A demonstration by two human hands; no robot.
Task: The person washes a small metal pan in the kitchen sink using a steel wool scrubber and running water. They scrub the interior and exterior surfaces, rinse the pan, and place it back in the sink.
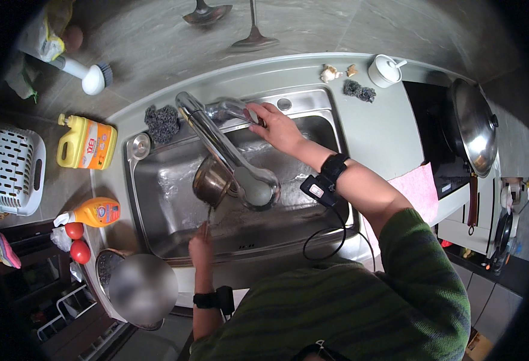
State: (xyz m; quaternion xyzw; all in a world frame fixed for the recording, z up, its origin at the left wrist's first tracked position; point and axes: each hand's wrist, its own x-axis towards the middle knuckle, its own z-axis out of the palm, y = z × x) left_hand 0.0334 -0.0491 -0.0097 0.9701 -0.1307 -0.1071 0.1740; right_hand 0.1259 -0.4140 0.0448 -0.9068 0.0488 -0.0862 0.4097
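Note:
My left hand (pixel 200 250) grips the thin handle of a small metal saucepan (pixel 210 182), slightly blurred. The saucepan is tilted inside the stainless steel sink (pixel 174 234), partly under the chrome faucet (pixel 214 140). At the sink's back rim, my right hand (pixel 273 126) has its fingers on the faucet lever (pixel 239 109). The wide faucet head hides part of the saucepan and the sink floor.
Steel wool (pixel 162 124) lies by the faucet. A yellow detergent jug (pixel 86 142), an orange spray bottle (pixel 96 212) and two tomatoes (pixel 80 251) are at left. A white lidded pot (pixel 385 71) and a lidded wok (pixel 474 128) stand right. A cable (pixel 345 225) hangs from my right wrist.

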